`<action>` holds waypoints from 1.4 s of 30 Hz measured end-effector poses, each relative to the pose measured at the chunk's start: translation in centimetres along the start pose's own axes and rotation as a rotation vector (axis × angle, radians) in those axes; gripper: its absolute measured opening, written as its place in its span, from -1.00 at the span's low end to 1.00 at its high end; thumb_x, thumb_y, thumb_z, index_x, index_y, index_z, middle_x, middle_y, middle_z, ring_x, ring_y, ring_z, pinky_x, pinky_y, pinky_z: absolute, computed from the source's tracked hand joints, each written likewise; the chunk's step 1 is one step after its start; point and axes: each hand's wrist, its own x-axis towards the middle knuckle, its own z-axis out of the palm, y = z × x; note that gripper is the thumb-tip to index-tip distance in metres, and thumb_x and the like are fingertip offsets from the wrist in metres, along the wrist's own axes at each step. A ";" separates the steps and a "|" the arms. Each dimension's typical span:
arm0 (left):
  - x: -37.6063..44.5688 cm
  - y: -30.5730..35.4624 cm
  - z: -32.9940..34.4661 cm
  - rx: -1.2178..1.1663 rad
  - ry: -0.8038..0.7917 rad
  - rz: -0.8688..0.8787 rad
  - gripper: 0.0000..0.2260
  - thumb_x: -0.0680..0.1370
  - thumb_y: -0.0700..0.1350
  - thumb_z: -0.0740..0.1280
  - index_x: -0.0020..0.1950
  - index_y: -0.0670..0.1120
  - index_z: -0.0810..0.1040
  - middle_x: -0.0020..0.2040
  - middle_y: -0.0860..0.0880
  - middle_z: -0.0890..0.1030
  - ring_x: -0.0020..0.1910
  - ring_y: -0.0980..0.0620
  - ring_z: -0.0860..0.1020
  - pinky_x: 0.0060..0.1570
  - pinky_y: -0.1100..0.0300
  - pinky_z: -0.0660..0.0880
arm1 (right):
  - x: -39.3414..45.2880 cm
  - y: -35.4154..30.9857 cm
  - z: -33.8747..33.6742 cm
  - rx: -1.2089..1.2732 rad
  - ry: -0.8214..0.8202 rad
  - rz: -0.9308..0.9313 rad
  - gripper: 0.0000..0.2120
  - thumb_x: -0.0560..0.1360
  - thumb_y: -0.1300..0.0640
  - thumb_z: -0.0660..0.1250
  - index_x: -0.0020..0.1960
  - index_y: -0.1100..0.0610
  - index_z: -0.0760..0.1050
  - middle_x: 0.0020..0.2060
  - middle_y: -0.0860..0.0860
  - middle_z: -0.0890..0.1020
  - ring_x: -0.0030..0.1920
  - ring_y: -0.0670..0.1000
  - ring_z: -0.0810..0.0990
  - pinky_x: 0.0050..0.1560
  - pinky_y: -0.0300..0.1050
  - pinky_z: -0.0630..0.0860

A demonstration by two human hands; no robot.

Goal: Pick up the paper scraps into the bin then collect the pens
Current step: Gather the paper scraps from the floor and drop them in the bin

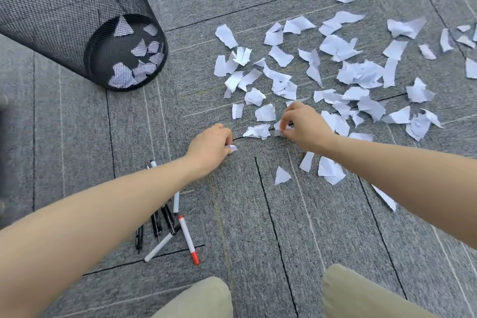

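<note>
Left hand curled around a small paper scrap, mostly hidden in the fist, right hand pinching another scrap, loose scraps strewn on grey carpet beyond, pens partly under left forearm, mesh bin far left, rim cut off.

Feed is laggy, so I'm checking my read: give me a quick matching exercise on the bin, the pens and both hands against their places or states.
Things:
1. mesh bin
2. pens
3. left hand
4. right hand

States:
A. pinching a scrap amid the scattered pile
B. holding a scrap, nearer the pens
C. lying on the carpet under the left forearm
D. scraps inside

Pairs: 1-D, 2-C, 3-B, 4-A
</note>
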 end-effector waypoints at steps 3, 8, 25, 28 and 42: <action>0.2 -0.5 -0.4 0.120 -0.029 0.086 -0.94 0.56 -0.21 0.24 -0.05 -0.12 0.50 -0.03 -0.04 0.51 -0.11 -0.04 0.53 -0.13 0.06 0.52 | 0.2 0.2 0.2 0.013 0.003 0.015 -0.92 0.47 0.15 0.34 -0.06 0.11 0.58 0.11 0.08 0.52 0.10 0.12 0.52 0.14 0.04 0.47; 0.6 -0.1 -0.6 0.219 -0.060 0.095 -0.88 0.54 -0.32 0.20 -0.08 -0.14 0.49 -0.05 -0.07 0.52 -0.13 -0.07 0.52 -0.11 0.03 0.53 | 1.0 -0.3 -0.5 0.108 -0.069 0.141 -0.74 0.44 0.16 0.33 0.12 0.12 0.45 -0.01 0.04 0.55 -0.03 0.10 0.55 0.06 0.07 0.51; 3.5 4.7 -2.4 0.086 -0.023 0.148 -0.89 0.54 -0.19 0.28 0.02 -0.15 0.56 0.18 -0.07 0.45 0.14 -0.06 0.45 0.18 -0.01 0.45 | -1.5 4.6 -4.3 0.146 0.202 0.161 -0.79 0.51 0.06 0.32 -0.10 0.20 0.59 -0.19 0.09 0.64 -0.18 0.08 0.54 -0.12 0.00 0.50; 3.9 5.8 -1.1 0.213 -0.061 0.203 -0.88 0.55 -0.27 0.23 0.04 -0.18 0.53 0.19 -0.11 0.42 0.11 -0.10 0.44 -0.02 -0.01 0.50 | -1.4 5.8 -4.5 0.252 0.101 0.209 -0.80 0.48 0.07 0.36 -0.07 0.22 0.56 -0.18 0.06 0.63 -0.16 0.05 0.55 -0.05 -0.01 0.51; 3.2 7.0 0.3 0.055 0.103 0.051 -0.84 0.50 -0.41 0.12 -0.04 -0.17 0.33 -0.21 -0.13 0.43 -0.19 -0.17 0.47 -0.27 0.02 0.34 | -1.0 5.0 -2.7 -0.174 -0.097 -0.117 -0.91 0.44 0.03 0.38 -0.11 0.04 0.56 0.19 0.00 0.48 0.23 0.07 0.41 0.32 0.11 0.24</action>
